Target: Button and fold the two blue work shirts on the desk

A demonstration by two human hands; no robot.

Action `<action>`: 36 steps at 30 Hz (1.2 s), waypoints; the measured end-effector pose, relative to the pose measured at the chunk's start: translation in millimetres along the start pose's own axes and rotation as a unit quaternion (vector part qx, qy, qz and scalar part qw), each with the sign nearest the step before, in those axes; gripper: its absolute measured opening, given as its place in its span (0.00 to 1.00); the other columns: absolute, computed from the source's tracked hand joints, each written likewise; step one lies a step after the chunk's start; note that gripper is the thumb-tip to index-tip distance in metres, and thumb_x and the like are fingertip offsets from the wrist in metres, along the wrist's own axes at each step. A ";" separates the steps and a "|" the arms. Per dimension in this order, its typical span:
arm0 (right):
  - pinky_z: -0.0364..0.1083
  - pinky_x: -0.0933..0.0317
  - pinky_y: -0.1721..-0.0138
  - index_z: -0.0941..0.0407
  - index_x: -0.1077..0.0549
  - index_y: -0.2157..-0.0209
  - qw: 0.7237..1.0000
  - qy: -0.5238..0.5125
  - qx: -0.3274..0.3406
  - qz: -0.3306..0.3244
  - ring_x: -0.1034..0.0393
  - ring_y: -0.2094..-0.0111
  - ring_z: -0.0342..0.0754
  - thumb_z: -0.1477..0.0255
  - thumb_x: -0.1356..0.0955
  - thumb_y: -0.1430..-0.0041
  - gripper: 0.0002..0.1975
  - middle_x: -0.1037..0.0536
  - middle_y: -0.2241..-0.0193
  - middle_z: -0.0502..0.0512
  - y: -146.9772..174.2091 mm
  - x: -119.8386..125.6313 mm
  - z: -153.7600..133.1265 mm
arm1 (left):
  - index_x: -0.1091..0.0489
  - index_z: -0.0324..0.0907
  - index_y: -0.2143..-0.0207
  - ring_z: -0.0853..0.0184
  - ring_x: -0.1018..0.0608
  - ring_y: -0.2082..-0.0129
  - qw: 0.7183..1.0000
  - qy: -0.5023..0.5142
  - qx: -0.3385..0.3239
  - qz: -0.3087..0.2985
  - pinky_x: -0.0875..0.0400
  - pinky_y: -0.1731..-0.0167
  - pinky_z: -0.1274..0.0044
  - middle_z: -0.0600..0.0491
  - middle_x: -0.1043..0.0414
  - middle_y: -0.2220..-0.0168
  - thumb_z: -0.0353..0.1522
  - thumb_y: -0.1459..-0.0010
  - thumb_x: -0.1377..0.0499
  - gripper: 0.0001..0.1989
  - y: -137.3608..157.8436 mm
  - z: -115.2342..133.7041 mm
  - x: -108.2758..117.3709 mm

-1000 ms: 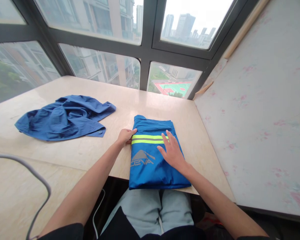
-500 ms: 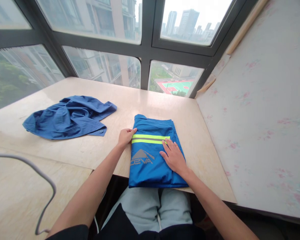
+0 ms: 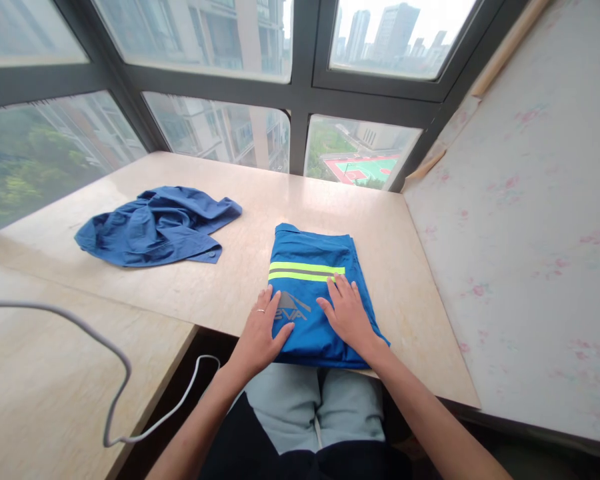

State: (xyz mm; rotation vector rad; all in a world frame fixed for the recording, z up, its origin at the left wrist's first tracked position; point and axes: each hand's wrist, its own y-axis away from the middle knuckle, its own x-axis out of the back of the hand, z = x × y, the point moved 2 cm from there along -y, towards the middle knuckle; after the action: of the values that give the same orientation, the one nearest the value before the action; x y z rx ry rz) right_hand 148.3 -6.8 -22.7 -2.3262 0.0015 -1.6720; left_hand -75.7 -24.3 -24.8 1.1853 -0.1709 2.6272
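A blue work jacket [image 3: 313, 249], folded into a flat bundle, lies at the front edge of the table. It has a yellow-green and grey reflective stripe and a grey printed logo. My left hand [image 3: 261, 333], wearing a ring, rests on the jacket's left side with fingers spread, covering part of the logo. On the right half, just below the end of the stripe, my right hand [image 3: 349, 315] lies flat with its fingers apart. Neither hand grips the cloth. Farther left sits a crumpled, darker blue garment [image 3: 157, 227] with a button showing near its corner.
The pale table [image 3: 380, 230] runs up to the window frame [image 3: 300, 100]. A floral-papered wall [image 3: 525, 253] borders it on the right. At the left a grey cable [image 3: 123, 353] loops over the table edge. My legs [image 3: 325, 407] are below the front edge.
My left hand has left the jacket's upper left edge and now lies flat over the logo, nearer me. My right hand stays in place. The camera view has shifted slightly.
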 end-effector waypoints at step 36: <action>0.61 0.52 0.35 0.55 0.44 0.34 0.974 0.030 0.203 -0.099 0.54 0.32 0.57 0.53 0.36 0.37 0.36 0.45 0.33 0.61 79.3 19.5 -1.5 | 0.53 0.44 0.31 0.45 0.52 0.31 0.929 -0.256 -0.259 -0.063 0.56 0.38 0.48 0.42 0.57 0.30 0.49 0.43 0.43 0.43 14.4 0.3 -1.8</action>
State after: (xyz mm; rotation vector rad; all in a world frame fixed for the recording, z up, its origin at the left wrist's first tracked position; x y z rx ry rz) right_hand 166.0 -86.5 -21.7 -2.0199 -0.5266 -1.6434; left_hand -78.4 -38.5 -26.0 1.5684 -0.7963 1.9205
